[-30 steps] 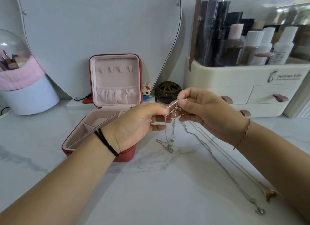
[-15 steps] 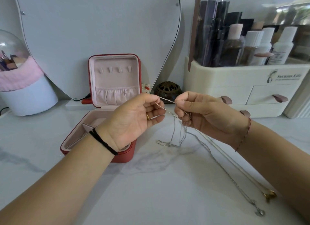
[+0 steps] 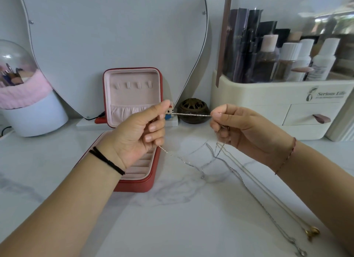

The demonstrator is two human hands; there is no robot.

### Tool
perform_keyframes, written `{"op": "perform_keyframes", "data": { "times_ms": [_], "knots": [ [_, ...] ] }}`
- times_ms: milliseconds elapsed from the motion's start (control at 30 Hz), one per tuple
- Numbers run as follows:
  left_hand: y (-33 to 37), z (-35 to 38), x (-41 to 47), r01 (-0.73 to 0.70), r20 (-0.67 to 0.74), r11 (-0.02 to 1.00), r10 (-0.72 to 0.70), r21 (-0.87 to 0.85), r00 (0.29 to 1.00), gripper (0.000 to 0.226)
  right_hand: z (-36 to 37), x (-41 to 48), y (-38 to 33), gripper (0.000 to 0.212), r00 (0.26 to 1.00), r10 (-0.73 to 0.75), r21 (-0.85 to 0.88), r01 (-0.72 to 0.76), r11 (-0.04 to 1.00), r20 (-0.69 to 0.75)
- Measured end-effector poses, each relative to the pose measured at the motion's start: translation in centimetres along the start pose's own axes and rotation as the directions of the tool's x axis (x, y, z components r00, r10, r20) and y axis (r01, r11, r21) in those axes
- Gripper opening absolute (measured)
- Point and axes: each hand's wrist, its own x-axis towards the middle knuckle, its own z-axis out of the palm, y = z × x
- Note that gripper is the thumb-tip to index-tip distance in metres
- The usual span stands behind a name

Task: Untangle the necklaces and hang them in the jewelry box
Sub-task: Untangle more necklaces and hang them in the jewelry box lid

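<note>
Box (image 3: 160, 88) stands open at 11 o'clock, lid upright, ready for hanging. Your left hand (image 3: 138, 134) and right hand (image 3: 243, 130) both have fingers curled, pinching 1 chain (image 3: 188, 114) taut between them, likely to show where it crosses the other necklaces (image 3: 268, 208), which trail toward 5 o'clock. 4 hooks (image 3: 132, 85) in the lid hang bare.

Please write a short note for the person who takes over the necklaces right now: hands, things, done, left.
Left hand pinches one end of a taut silver chain; right hand pinches the other, more chains bunched in its fingers.
Loose chains trail over the marble table to a gold pendant and a silver pendant, near right.
Jewelry box open behind left hand; lid hooks bare.
Done: none hung.
Left: finish untangling, hang each.
</note>
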Motion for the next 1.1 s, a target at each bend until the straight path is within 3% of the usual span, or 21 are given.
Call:
{"op": "perform_keyframes", "data": {
  "times_ms": [200,300,400,500,633,867,933,1100],
  "knots": [
    [1.3,-1.5,0.0,-0.105,-0.085,0.988,0.096,-0.114,0.992,0.031,-1.0,0.1,-0.7,0.006,0.997,-0.016,0.046,0.019,0.999,-0.075],
    [1.5,-1.7,0.0,-0.125,-0.125,0.984,0.109,-0.126,0.986,0.027,-1.0,0.2,-0.6,0.002,0.997,-0.014,0.02,0.015,1.0,-0.07],
    [1.4,-1.5,0.1,-0.133,-0.167,0.986,0.116,-0.098,0.979,0.024,-0.8,0.2,-0.2,0.012,0.994,-0.03,-0.051,0.024,0.998,-0.108],
    [1.2,-1.5,0.0,-0.138,-0.198,0.99,0.132,-0.021,0.971,0.027,-0.8,0.2,-0.3,0.011,0.982,-0.11,-0.131,0.09,0.987,-0.156],
    [0.7,-1.0,-0.2,-0.145,-0.17,0.971,0.178,0.192,0.969,0.031,-0.7,-0.1,-1.0,0.004,0.969,-0.197,-0.078,0.187,0.979,-0.151],
    [-1.0,1.0,-0.7,-0.132,-0.043,0.746,0.211,0.652,0.977,0.025,0.3,-0.4,-0.8,0.011,0.985,-0.168,-0.042,0.166,0.985,-0.042],
    [-1.5,1.3,-0.7,-0.14,-0.022,0.701,0.216,0.699,0.976,0.018,0.3,-0.4,-0.7,0.013,0.989,-0.143,-0.059,0.142,0.988,-0.027],
    [-2.6,1.7,-0.5,-0.169,-0.01,0.702,0.242,0.691,0.97,0.008,0.7,-0.4,-0.5,0.018,0.994,-0.111,-0.067,0.112,0.991,0.017]
  ]
}}
